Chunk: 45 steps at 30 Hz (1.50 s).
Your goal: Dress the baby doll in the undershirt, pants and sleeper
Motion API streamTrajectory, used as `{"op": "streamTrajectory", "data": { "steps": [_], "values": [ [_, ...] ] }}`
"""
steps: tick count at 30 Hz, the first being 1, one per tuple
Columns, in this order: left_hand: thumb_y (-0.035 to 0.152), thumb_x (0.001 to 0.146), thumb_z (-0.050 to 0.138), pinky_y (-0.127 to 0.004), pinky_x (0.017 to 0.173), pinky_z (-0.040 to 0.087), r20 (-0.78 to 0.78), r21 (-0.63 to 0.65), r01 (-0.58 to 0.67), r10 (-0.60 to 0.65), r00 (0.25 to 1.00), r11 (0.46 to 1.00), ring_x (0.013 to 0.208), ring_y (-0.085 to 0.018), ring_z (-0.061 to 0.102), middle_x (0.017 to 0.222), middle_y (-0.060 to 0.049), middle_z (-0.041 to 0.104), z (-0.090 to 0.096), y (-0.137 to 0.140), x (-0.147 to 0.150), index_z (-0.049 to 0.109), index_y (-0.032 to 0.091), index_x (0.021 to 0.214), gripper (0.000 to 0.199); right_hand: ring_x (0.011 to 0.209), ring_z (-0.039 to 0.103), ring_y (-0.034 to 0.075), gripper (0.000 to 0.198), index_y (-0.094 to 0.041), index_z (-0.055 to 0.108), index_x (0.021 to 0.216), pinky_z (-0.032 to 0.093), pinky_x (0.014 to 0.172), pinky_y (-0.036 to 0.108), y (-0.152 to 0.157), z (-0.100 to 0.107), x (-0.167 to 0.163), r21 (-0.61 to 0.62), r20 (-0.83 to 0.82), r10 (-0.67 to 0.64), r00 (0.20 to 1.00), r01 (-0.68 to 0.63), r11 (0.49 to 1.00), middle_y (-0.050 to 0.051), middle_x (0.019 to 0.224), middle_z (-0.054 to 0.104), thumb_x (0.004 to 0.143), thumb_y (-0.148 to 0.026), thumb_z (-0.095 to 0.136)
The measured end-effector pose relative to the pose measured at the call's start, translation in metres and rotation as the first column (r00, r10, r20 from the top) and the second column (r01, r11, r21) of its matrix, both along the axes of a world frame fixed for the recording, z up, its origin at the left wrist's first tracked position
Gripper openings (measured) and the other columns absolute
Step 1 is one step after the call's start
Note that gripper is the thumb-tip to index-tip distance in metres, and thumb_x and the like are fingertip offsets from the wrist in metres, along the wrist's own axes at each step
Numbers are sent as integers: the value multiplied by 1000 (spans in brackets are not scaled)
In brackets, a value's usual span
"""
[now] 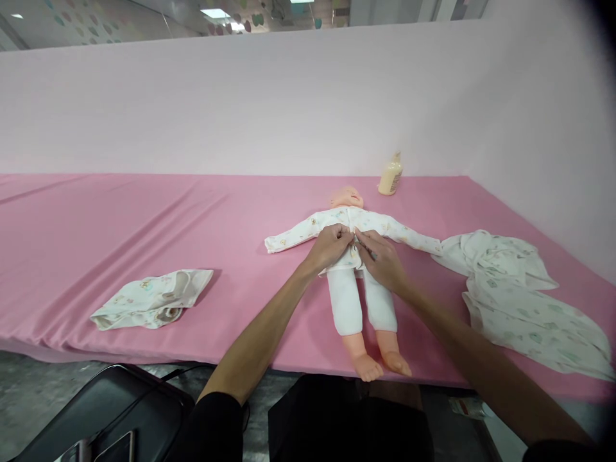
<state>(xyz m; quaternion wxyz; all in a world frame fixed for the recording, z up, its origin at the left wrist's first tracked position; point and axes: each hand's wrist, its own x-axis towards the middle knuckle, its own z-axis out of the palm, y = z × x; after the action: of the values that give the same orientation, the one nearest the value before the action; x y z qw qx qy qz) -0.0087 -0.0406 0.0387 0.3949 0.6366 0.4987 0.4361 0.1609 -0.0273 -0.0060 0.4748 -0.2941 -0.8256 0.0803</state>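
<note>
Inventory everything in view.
Sheet: one, pink, middle
Doll: one, peach, on sheet
Shirt: one, printed white, on doll
Trousers: one pair, white, on doll
Pump bottle: one, cream, far edge
Folded cloth: one, white, sheet's left
Cloth heap: count unclear, white, sheet's right
Walls: two, white, behind and right
Lights: several, white, top
Decorations: several, mixed colours, top
Chair: one, black, lower left
Devices: count unclear, dark, on chair
Cable: one, black, over chair
Floor: one, grey, below
Left hand: one, bare, on shirt
Right hand: one, bare, on shirt
Sleeves: two, black, bottom
</note>
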Motion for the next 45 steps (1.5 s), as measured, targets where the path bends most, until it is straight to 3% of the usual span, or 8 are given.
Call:
{"op": "streamTrajectory", "data": {
  "steps": [9, 14, 24, 29, 34, 39, 45],
  "values": [
    [24, 89, 49, -28, 61, 35, -227, 151, -89, 122, 966, 984, 65, -13, 49, 71, -1, 59, 1, -6, 10, 50, 19, 73, 17, 89, 60, 21, 46, -22, 53, 144, 55, 80, 37, 2, -2, 1, 13, 56, 41, 998, -42, 999, 10, 100, 61, 102, -18, 36],
    [26, 93, 45, -29, 62, 35, -274, 171, -69, 115, 955, 983, 66, -14, 47, 73, -1, 55, 1, -5, 10, 45, 20, 73, 21, 91, 59, 20, 49, -24, 51, 147, 54, 80, 36, 2, 0, 3, -10, 74, 70, 995, -69, 998, 9, 102, 59, 101, -16, 34],
    [25, 91, 46, -27, 61, 35, -183, 97, -66, 83, 980, 993, 66, -13, 47, 73, 0, 56, 1, -3, 6, 51, 19, 78, 16, 91, 59, 18, 44, -28, 56, 143, 55, 83, 36, -1, 8, 5, -149, 7, 107, 994, -105, 983, 8, 104, 59, 103, -21, 38],
    [28, 91, 48, -26, 60, 36, -131, 63, -50, 58, 990, 997, 66, -12, 47, 74, 1, 56, -1, 0, 4, 51, 18, 79, 15, 90, 59, 18, 42, -29, 58, 141, 55, 83, 35, -1, 9, 4, -161, -13, 96, 995, -97, 982, 7, 102, 59, 103, -24, 39],
    [29, 89, 52, -25, 56, 33, 28, -54, -17, 18, 999, 998, 59, -10, 42, 68, 2, 50, 2, 3, -1, 49, 18, 74, 19, 87, 59, 19, 41, -23, 57, 141, 53, 79, 37, -4, 4, 0, -29, 17, -8, 1000, 9, 1000, 9, 99, 59, 104, -25, 40],
    [25, 87, 54, -23, 56, 32, 155, -107, 35, -18, 988, 994, 56, -7, 40, 65, 2, 47, 6, 4, -5, 50, 16, 67, 22, 97, 57, 24, 42, -20, 55, 142, 52, 85, 42, -5, -2, -3, 89, 110, -106, 988, 96, 991, 13, 105, 60, 105, -27, 36],
    [24, 87, 54, -22, 54, 32, 124, -114, 21, -7, 992, 993, 54, -7, 39, 62, 2, 48, 5, 4, -4, 54, 16, 69, 19, 95, 54, 26, 44, -20, 52, 145, 51, 85, 44, -6, -1, -5, 128, 183, -125, 975, 103, 986, 14, 106, 59, 105, -24, 35]
  ]
}}
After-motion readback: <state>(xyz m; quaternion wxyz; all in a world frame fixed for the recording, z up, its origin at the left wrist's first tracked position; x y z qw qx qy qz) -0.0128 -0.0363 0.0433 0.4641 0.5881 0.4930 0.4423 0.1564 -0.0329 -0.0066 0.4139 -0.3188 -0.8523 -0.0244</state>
